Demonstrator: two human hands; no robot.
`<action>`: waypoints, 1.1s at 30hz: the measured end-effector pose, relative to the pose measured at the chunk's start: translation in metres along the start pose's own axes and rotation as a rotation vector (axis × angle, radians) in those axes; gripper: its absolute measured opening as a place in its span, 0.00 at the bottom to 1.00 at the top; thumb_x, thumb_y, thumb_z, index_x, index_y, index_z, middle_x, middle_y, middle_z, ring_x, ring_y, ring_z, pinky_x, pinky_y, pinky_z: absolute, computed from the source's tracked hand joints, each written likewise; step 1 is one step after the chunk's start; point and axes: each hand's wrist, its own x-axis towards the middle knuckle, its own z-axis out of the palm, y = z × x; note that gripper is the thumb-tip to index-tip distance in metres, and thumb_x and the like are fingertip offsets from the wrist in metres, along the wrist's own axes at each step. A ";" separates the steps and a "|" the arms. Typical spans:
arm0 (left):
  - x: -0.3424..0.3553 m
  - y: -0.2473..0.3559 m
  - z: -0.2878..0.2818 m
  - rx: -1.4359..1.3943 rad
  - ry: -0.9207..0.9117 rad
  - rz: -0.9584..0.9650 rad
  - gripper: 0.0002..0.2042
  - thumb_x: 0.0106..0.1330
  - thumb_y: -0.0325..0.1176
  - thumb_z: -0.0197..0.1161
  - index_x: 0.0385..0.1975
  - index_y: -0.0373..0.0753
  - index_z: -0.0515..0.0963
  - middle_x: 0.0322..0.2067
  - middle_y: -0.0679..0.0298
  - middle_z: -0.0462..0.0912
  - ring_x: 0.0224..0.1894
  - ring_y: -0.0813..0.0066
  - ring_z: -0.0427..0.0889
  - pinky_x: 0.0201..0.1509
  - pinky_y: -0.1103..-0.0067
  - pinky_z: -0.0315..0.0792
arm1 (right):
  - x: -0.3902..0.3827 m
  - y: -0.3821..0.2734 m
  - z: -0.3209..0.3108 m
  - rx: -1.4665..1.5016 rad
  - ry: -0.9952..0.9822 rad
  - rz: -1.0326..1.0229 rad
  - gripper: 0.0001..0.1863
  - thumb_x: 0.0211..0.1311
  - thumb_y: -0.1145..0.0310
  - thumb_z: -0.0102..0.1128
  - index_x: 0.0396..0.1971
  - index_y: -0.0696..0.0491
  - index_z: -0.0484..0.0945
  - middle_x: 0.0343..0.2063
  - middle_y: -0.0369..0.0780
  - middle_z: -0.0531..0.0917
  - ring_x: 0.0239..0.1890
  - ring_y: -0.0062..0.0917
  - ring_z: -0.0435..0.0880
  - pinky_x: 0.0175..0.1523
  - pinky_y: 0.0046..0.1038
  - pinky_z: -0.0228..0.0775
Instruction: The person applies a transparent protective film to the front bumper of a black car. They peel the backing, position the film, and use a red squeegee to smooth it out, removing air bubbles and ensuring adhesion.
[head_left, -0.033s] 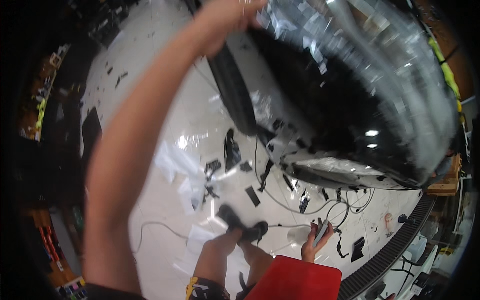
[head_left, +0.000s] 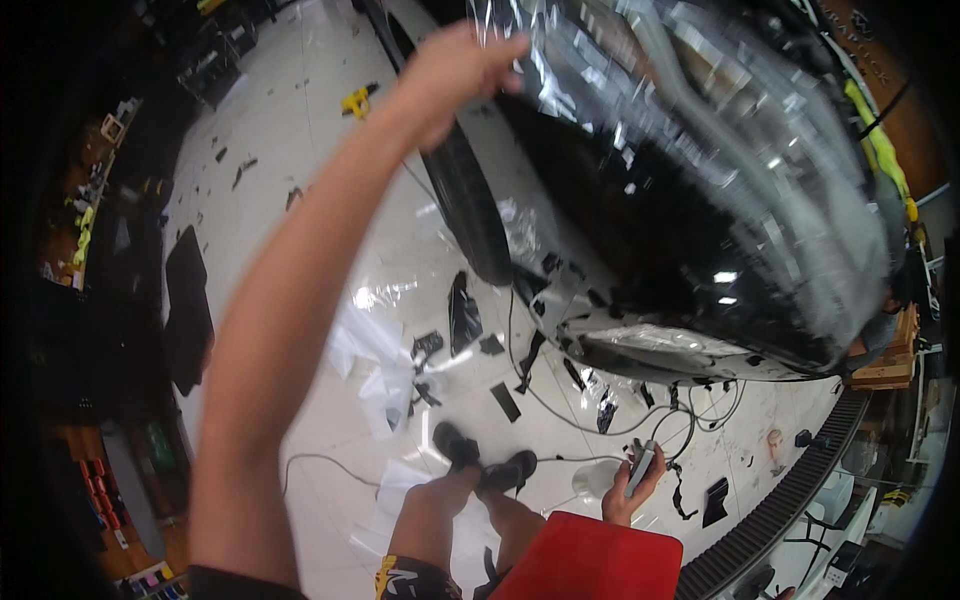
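My left hand (head_left: 470,65) reaches to the top of the view, its fingers closed on the crinkled clear film (head_left: 590,70) that lies over a glossy black car body (head_left: 640,220). A dark tire (head_left: 460,200) shows just below that hand. My right hand (head_left: 625,490), low at centre right, grips a small grey tool (head_left: 640,468) with dark parts at its upper end; I cannot make out its kind. A red flat object (head_left: 590,570) is just below the right hand.
Black scraps (head_left: 505,400), white sheets (head_left: 380,400) and cables (head_left: 560,420) lie on the tiled floor. A yellow item (head_left: 355,100) lies farther back. Shelving (head_left: 90,240) lines the left, a ribbed dark strip (head_left: 760,520) the lower right. A person (head_left: 870,330) is partly visible behind the car's right end.
My left hand has moved slightly down and right with the film. The view has shifted a little, and the yellow item now shows past my arm.
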 end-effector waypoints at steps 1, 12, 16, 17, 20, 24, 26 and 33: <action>0.000 0.013 0.013 -0.092 0.003 -0.051 0.13 0.72 0.41 0.71 0.43 0.39 0.79 0.31 0.69 0.84 0.34 0.82 0.78 0.43 0.81 0.71 | 0.013 -0.054 -0.001 -0.164 -0.052 -0.178 0.31 0.62 0.79 0.55 0.67 0.64 0.63 0.53 0.52 0.80 0.56 0.41 0.83 0.67 0.41 0.70; 0.009 0.000 0.005 -0.348 -0.023 -0.230 0.10 0.73 0.34 0.70 0.44 0.38 0.77 0.32 0.69 0.81 0.36 0.80 0.83 0.42 0.81 0.72 | 0.114 -0.379 0.119 0.160 -0.194 -0.347 0.30 0.59 0.84 0.53 0.64 0.61 0.68 0.43 0.44 0.85 0.42 0.23 0.83 0.50 0.26 0.74; 0.012 0.006 0.005 -0.371 -0.093 -0.239 0.09 0.74 0.34 0.68 0.42 0.37 0.76 0.31 0.68 0.83 0.35 0.78 0.86 0.41 0.82 0.73 | 0.097 -0.384 0.152 0.075 -0.293 -0.356 0.31 0.58 0.83 0.52 0.65 0.62 0.67 0.46 0.48 0.86 0.43 0.28 0.86 0.51 0.29 0.76; 0.012 0.004 0.004 -0.381 -0.124 -0.232 0.09 0.75 0.34 0.68 0.42 0.37 0.77 0.31 0.68 0.83 0.35 0.77 0.87 0.41 0.82 0.73 | 0.090 -0.370 0.159 0.032 -0.313 -0.396 0.30 0.59 0.83 0.52 0.65 0.62 0.68 0.48 0.48 0.86 0.45 0.30 0.87 0.53 0.29 0.76; 0.017 0.008 0.007 -0.412 -0.220 -0.212 0.08 0.76 0.35 0.66 0.42 0.37 0.78 0.31 0.67 0.84 0.37 0.75 0.89 0.42 0.82 0.73 | 0.050 -0.293 0.173 -0.125 -0.198 -0.224 0.27 0.62 0.78 0.57 0.63 0.61 0.72 0.51 0.47 0.85 0.45 0.28 0.85 0.53 0.29 0.76; 0.016 0.003 -0.006 -0.364 -0.229 -0.177 0.08 0.76 0.36 0.66 0.41 0.37 0.79 0.31 0.67 0.85 0.37 0.74 0.90 0.43 0.82 0.73 | -0.042 -0.081 0.197 0.080 0.215 0.438 0.10 0.71 0.69 0.66 0.43 0.61 0.81 0.31 0.36 0.85 0.32 0.19 0.81 0.40 0.23 0.74; 0.015 -0.005 -0.009 -0.364 -0.228 -0.132 0.08 0.77 0.36 0.65 0.42 0.37 0.79 0.31 0.68 0.85 0.38 0.75 0.90 0.43 0.82 0.73 | -0.080 0.011 0.217 0.021 0.232 0.463 0.09 0.70 0.69 0.67 0.38 0.61 0.83 0.26 0.35 0.83 0.28 0.17 0.80 0.37 0.23 0.74; 0.025 -0.017 -0.015 -0.358 -0.247 -0.022 0.11 0.75 0.38 0.68 0.44 0.37 0.79 0.32 0.67 0.86 0.37 0.75 0.90 0.40 0.83 0.75 | -0.117 0.180 0.308 -0.600 0.160 0.807 0.16 0.62 0.79 0.59 0.49 0.57 0.85 0.37 0.56 0.88 0.43 0.56 0.87 0.46 0.49 0.76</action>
